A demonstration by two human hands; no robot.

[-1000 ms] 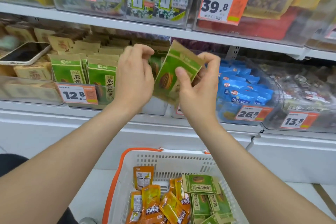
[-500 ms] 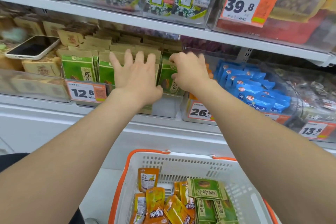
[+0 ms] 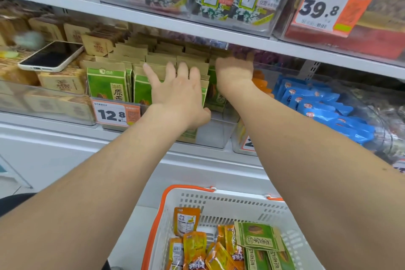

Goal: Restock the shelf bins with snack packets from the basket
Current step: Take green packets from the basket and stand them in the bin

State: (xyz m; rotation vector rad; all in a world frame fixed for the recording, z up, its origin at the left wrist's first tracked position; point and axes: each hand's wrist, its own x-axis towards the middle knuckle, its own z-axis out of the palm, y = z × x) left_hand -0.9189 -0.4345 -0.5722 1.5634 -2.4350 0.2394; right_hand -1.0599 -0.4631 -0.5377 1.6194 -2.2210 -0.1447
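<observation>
Rows of green and kraft-paper snack packets (image 3: 107,87) stand upright in a clear shelf bin (image 3: 210,133). My left hand (image 3: 177,92) lies spread with straight fingers against the fronts of the middle row, pressing on them. Blurred by motion, my right hand (image 3: 234,74) reaches deep into the right side of the same bin, above a green packet (image 3: 215,96); its fingers are hidden. Below, a white basket with an orange rim (image 3: 188,188) holds green packets (image 3: 258,239) and several orange ones (image 3: 195,245).
A phone (image 3: 51,56) lies on the tan packets in the bin to the left. A 12.8 price tag (image 3: 114,114) hangs on the bin front. Orange packets (image 3: 259,83) and blue packets (image 3: 324,105) fill the bins to the right. The upper shelf edge (image 3: 153,19) runs close overhead.
The green packet, held up in front of the bin a second ago, has gone into the right row. My right hand has pushed further back; my left hand stays spread on the packets.
</observation>
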